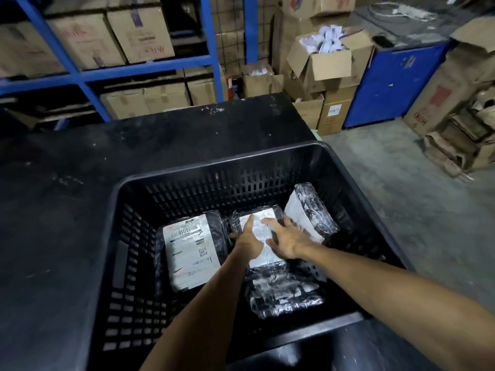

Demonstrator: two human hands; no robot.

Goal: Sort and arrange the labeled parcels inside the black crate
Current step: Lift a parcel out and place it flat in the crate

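Observation:
A black slotted crate (171,180) stands on a dark table, holding several parcels in black plastic wrap with white labels. One labeled parcel (191,250) lies flat at the left of the crate floor. A middle parcel (258,223) lies under both hands: my left hand (249,241) grips its left edge with the index finger stretched over the label, and my right hand (285,236) presses on its right side with fingers spread. Another parcel (308,210) leans against the right wall. A wrapped parcel (284,293) lies at the near side.
The dark table (67,196) extends left and behind the crate. Blue shelving (150,68) with cardboard boxes stands behind it. Stacked cartons (326,68), a blue cabinet (393,81) and flattened cardboard (466,135) line the right, with grey concrete floor (401,183) beside the crate.

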